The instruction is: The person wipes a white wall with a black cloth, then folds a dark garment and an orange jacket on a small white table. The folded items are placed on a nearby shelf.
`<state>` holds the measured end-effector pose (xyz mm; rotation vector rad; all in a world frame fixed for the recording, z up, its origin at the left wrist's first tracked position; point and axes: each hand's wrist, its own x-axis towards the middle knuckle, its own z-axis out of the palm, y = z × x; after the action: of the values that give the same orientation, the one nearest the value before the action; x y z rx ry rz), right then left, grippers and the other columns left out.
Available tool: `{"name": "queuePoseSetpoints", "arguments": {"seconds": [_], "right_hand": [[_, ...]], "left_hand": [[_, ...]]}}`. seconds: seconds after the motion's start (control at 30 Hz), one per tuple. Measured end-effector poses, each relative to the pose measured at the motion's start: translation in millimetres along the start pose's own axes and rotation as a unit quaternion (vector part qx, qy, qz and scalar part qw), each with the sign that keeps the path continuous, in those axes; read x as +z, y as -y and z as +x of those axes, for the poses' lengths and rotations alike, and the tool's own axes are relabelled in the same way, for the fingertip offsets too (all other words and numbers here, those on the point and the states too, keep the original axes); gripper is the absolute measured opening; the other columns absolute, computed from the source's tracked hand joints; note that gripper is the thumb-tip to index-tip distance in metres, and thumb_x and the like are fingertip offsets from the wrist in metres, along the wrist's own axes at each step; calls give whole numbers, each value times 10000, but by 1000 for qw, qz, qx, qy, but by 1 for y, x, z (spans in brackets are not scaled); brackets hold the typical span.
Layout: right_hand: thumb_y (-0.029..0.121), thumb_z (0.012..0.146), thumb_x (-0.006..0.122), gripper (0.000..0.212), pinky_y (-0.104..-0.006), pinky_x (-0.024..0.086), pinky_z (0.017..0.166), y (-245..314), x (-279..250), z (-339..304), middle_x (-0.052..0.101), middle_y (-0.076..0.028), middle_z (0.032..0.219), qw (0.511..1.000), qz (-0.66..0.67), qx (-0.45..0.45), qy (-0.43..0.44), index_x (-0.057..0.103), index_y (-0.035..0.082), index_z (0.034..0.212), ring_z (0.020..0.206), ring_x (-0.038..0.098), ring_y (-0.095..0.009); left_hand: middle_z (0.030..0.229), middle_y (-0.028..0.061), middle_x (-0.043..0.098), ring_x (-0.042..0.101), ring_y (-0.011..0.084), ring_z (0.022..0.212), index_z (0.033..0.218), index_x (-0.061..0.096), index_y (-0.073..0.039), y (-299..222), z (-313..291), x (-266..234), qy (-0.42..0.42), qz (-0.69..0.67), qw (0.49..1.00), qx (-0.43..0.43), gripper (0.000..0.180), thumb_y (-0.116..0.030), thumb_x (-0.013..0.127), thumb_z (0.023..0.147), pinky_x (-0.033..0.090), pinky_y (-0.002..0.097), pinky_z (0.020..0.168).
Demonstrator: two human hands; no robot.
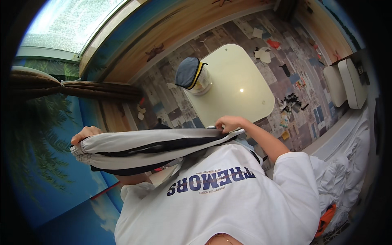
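Observation:
A long white-and-black garment [134, 149], with a gathered elastic edge at its left end, is stretched sideways in front of my body. My left hand [85, 134] grips that gathered end, its fingers folded over the top. At the other end my right hand [228, 123] pinches the cloth's upper edge, fingers closed. The fabric hangs in lengthwise folds between the two hands and hides most of my left forearm.
Beyond the garment stands a pale rounded table [241, 77] bearing a clear tub [200, 83] with a grey-blue cloth item [188, 72] on top. Scraps [290, 102] litter the floor. White bedding [343, 171] lies at right, near a white padded seat [353, 83]. A brown curtain [102, 90] hangs at left.

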<state>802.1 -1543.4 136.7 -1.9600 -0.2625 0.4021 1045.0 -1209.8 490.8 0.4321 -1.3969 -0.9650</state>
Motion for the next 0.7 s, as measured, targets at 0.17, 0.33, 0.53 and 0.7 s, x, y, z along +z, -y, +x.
{"name": "queuePoseSetpoints", "arguments": {"seconds": [0.17,0.33,0.53,0.7], "right_hand": [[-74,641,650,230,-385,494,646,4,-9,-36,649,-83,783,852,-119,-14,-510,584,35,832,702,607,-308],[-51,825,618,248,-364,549,691,-4,-25,-63,700,-149,1133,745,-309,-149,-571,390,48,829,804,687,-276],[-33,871,613,267,-339,563,612,-25,-14,-45,604,-204,1317,772,-328,-215,-501,359,47,893,729,691,-272],[-44,836,631,253,-356,546,571,-38,-4,-47,604,-200,1315,791,-267,-136,-533,397,37,885,682,672,-296]], "left_hand": [[897,163,681,664,178,711,1235,635,-49,0,-33,30,-168,-40,980,100,289,-153,605,967,582,359,682],[1326,192,562,599,274,1160,1485,380,-97,20,-13,53,-271,150,936,166,682,-149,679,874,474,473,1057],[1373,204,529,556,324,1239,1515,336,-73,26,9,46,-276,100,951,102,749,-140,673,850,448,525,1077],[1474,171,437,478,319,1322,1568,215,-110,33,50,54,-236,37,967,85,671,-59,498,962,334,508,1147]]}}
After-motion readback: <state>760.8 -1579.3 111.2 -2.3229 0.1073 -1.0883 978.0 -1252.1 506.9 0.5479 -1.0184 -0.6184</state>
